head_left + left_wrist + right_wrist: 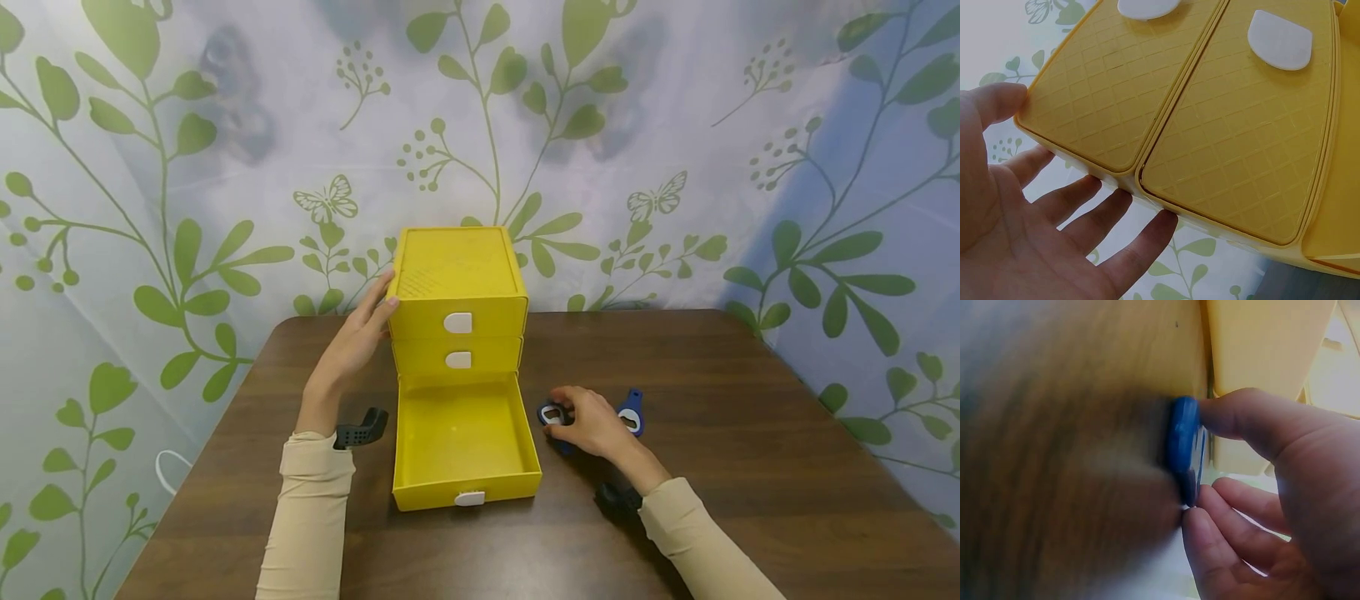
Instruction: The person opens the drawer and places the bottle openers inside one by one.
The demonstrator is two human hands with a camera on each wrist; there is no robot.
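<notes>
A yellow drawer unit (459, 321) stands on the table, its bottom drawer (467, 433) pulled out and the two upper ones closed. My left hand (352, 346) rests on the unit's left side with fingers fairly straight. In the left wrist view, its fingertips (1161, 220) touch the side and the thumb lies by the front edge. To the right of the drawer, my right hand (596, 421) pinches a blue bottle opener (552, 414) with a metal insert between thumb and fingers. In the right wrist view, that opener (1182, 434) is seen edge-on close over the wood.
Another blue bottle opener (632, 412) lies on the brown table (750, 433), just beyond my right hand. Behind the table hangs a leaf-patterned cloth (652, 150). White tabs (469, 498) stick out from the drawer fronts. A white cable (167, 468) shows at the table's left edge.
</notes>
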